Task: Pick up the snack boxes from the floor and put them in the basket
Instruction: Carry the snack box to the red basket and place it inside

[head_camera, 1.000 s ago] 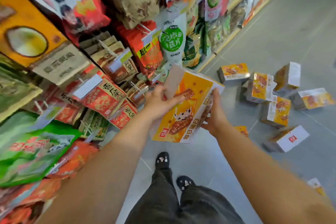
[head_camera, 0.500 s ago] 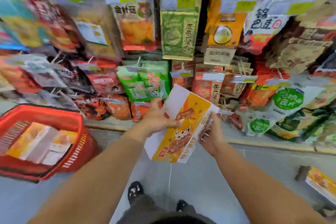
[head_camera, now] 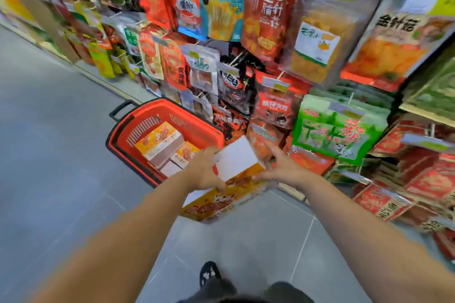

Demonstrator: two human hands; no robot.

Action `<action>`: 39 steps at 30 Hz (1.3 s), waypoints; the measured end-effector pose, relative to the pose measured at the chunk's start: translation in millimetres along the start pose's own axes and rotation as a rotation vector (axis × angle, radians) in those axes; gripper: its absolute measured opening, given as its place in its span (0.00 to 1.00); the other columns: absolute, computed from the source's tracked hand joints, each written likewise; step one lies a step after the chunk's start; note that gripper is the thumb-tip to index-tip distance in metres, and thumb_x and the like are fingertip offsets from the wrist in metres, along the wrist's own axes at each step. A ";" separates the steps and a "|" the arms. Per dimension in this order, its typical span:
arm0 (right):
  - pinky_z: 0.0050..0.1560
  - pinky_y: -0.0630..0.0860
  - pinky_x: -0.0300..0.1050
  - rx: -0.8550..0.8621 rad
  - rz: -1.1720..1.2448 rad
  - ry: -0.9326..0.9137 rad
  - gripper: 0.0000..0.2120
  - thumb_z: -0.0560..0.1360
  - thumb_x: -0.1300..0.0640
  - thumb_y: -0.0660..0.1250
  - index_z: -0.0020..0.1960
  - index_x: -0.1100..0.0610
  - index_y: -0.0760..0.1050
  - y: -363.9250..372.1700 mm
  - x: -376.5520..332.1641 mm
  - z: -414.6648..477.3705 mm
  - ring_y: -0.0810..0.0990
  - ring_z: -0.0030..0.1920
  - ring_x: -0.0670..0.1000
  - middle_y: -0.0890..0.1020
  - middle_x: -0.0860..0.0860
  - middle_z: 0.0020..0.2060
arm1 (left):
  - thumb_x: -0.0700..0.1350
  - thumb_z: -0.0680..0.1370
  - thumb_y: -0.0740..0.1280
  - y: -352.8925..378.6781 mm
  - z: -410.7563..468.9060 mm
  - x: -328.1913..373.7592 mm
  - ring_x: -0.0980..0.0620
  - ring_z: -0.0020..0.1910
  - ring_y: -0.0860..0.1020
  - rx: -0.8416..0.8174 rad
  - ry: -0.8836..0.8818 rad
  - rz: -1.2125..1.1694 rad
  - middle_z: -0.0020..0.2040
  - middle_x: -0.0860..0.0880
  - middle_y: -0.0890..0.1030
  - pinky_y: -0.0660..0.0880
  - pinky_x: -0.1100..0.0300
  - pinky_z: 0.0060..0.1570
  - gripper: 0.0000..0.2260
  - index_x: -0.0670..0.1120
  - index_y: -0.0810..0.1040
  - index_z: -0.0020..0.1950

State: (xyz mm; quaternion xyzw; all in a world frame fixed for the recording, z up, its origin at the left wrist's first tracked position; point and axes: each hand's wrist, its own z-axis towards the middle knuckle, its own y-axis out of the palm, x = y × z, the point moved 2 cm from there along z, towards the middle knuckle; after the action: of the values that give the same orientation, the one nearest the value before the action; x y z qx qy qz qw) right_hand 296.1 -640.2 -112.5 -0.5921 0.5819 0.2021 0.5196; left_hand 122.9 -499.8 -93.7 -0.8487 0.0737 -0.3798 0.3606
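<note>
Aisle of grey floor tiles (head_camera: 61,179), red basket (head_camera: 197,128) beside snack racks (head_camera: 270,56); both hands grip a snack box (head_camera: 236,162).

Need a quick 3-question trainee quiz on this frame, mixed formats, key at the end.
1. True or false: the yellow-and-white cardboard snack box held in both hands already lies inside the red plastic shopping basket.
2. Which hand grips the box's side nearer the hanging snack packets? A) left hand B) right hand
3. Fill in: the basket stands on the grey ____.

Key
1. False; it is held above the floor, beside the basket.
2. B
3. floor
</note>
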 end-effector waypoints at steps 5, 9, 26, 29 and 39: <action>0.72 0.61 0.45 -0.242 -0.129 -0.012 0.56 0.58 0.51 0.82 0.77 0.48 0.53 63.5 -33.0 63.2 0.58 0.74 0.46 0.60 0.44 0.74 | 0.44 0.60 0.79 -53.1 9.8 -71.0 0.46 0.71 0.63 -0.110 0.006 0.025 0.72 0.50 0.62 0.68 0.48 0.66 0.47 0.50 0.59 0.75; 0.62 0.71 0.44 -0.137 -0.064 0.003 0.47 0.54 0.55 0.81 0.69 0.51 0.64 87.7 -54.2 101.2 0.70 0.65 0.48 0.73 0.48 0.63 | 0.40 0.62 0.79 -81.6 37.3 -105.8 0.46 0.71 0.63 -0.112 0.004 -0.034 0.72 0.49 0.62 0.69 0.53 0.65 0.47 0.50 0.59 0.75; 0.47 0.79 0.54 0.054 0.679 0.453 0.31 0.69 0.62 0.74 0.68 0.51 0.66 96.6 -75.2 286.3 0.81 0.51 0.52 0.78 0.52 0.58 | 0.51 0.68 0.76 -185.5 190.2 -219.4 0.43 0.59 0.77 0.172 -0.533 -0.787 0.61 0.44 0.78 0.73 0.47 0.54 0.27 0.47 0.71 0.63; 0.39 0.76 0.47 0.150 0.777 0.543 0.23 0.74 0.57 0.71 0.66 0.51 0.68 126.8 -70.9 305.6 0.81 0.47 0.50 0.81 0.51 0.54 | 0.49 0.70 0.74 -199.1 221.0 -237.6 0.45 0.54 0.78 0.058 -0.548 -0.725 0.56 0.45 0.80 0.74 0.46 0.59 0.15 0.50 0.74 0.53; 0.53 0.79 0.62 0.684 0.879 0.865 0.28 0.62 0.36 0.73 0.56 0.52 0.80 281.9 55.7 359.0 0.84 0.49 0.58 0.85 0.55 0.49 | 0.38 0.77 0.67 -178.6 330.5 -312.4 0.50 0.53 0.69 -0.274 -0.577 -0.456 0.58 0.48 0.68 0.69 0.55 0.55 0.24 0.41 0.60 0.69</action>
State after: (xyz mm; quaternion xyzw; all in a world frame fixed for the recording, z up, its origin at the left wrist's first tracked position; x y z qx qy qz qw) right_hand 187.2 -300.4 -402.5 -0.1328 0.9524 -0.0545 0.2689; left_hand 108.2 -61.1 -308.4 -0.9555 -0.1710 -0.1826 0.1564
